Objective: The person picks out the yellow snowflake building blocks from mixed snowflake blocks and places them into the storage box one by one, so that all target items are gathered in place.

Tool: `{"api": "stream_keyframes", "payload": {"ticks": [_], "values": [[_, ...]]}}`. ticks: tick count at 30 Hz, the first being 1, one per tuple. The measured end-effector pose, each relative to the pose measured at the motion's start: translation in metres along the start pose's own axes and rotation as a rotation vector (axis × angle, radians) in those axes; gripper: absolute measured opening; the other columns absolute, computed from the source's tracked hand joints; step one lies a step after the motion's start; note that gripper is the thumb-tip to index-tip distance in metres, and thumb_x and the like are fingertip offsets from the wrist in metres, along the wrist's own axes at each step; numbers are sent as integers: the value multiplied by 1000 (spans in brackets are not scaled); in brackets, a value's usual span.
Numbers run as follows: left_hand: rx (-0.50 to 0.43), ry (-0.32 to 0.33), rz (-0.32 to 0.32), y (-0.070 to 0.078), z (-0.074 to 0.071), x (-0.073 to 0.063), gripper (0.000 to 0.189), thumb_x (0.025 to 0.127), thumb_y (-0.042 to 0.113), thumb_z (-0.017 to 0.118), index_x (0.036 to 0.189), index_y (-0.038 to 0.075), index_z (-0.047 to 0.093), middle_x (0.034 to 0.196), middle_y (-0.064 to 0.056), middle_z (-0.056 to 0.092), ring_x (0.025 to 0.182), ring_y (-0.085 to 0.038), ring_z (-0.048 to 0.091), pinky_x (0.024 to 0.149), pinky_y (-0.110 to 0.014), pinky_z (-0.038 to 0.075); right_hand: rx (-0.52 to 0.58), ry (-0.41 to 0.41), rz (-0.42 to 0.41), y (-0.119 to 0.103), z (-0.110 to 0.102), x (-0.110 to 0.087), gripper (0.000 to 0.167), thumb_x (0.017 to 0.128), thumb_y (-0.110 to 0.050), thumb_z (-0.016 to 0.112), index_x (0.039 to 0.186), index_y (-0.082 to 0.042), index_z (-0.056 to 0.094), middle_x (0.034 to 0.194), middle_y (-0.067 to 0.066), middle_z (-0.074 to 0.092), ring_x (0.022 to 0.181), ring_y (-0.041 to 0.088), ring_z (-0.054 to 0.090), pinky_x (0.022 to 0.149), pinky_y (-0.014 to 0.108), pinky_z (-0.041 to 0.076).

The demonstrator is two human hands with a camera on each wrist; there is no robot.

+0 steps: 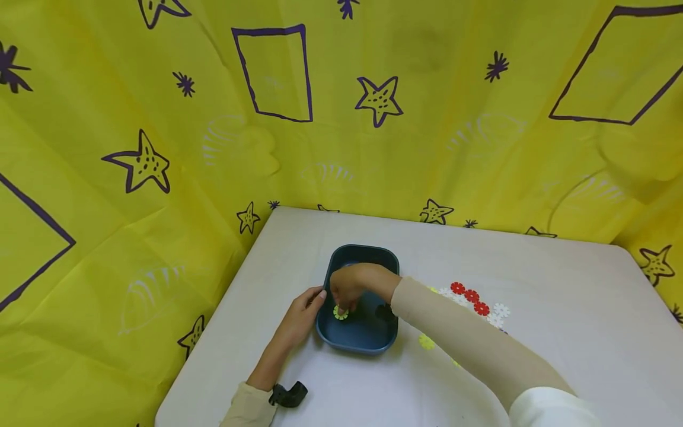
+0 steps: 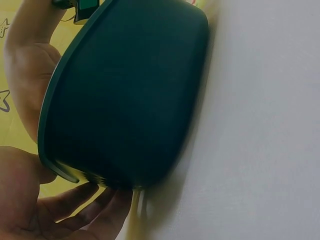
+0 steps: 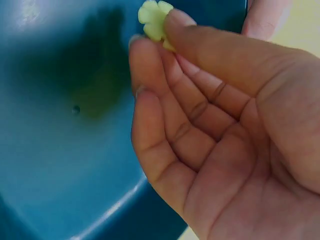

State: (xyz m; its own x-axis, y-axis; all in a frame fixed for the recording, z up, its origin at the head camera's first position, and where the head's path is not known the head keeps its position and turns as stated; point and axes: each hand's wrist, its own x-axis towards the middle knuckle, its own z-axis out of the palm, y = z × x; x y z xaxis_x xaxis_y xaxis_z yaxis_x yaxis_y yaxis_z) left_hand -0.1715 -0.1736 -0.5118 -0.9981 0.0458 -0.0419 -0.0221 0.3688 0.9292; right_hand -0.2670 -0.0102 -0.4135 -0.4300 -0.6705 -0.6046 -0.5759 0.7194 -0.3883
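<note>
Two hands are at work here, both mine. My right hand (image 1: 349,287) reaches down into a dark blue tub (image 1: 341,338) and pinches a pale yellow-green flower-shaped piece (image 1: 340,312) between thumb and fingertips (image 3: 150,60); the other fingers lie loosely curved beneath it, as the right wrist view shows. The piece hangs just above the tub's floor, near the wall closest to my left hand; whether it touches the floor I cannot tell.

My left hand (image 1: 301,314) lies against the outside of the tub, just beside my right hand, with the fingers fairly straight and the fingertips touching the rim. It holds nothing. In the left wrist view the tub's dark outer wall (image 2: 125,95) fills most of the frame, with my left fingers (image 2: 85,210) below its edge.

Beyond my right forearm, on the far side of the tub from my left hand, more flower pieces lie scattered on the white table (image 1: 560,296): a row of red ones (image 1: 470,295), some white ones (image 1: 500,310), and a yellow one (image 1: 425,341) near my sleeve (image 1: 469,338). Behind the table hangs a yellow cloth (image 1: 160,118) printed with purple stars and squares.
</note>
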Motion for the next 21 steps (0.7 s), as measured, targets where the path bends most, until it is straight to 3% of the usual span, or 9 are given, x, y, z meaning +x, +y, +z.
{"api": "stream_keyframes", "payload": {"ticks": [11, 21], "values": [[-21, -8, 2, 3, 0, -1, 46, 112, 32, 53, 144, 0, 61, 145, -21, 63, 139, -39, 56, 117, -59, 42, 107, -134, 29, -5, 8, 16, 10, 97, -17, 79, 93, -9, 75, 73, -2, 70, 65, 8, 65, 65, 18, 53], [-19, -23, -3, 2, -1, -1, 49, 113, 34, 52, 146, -2, 58, 147, -22, 61, 143, -40, 52, 119, -59, 39, 136, -121, 111, -10, 19, 17, 14, 96, -17, 81, 87, -8, 73, 77, 2, 72, 66, 11, 67, 74, 25, 59]]}}
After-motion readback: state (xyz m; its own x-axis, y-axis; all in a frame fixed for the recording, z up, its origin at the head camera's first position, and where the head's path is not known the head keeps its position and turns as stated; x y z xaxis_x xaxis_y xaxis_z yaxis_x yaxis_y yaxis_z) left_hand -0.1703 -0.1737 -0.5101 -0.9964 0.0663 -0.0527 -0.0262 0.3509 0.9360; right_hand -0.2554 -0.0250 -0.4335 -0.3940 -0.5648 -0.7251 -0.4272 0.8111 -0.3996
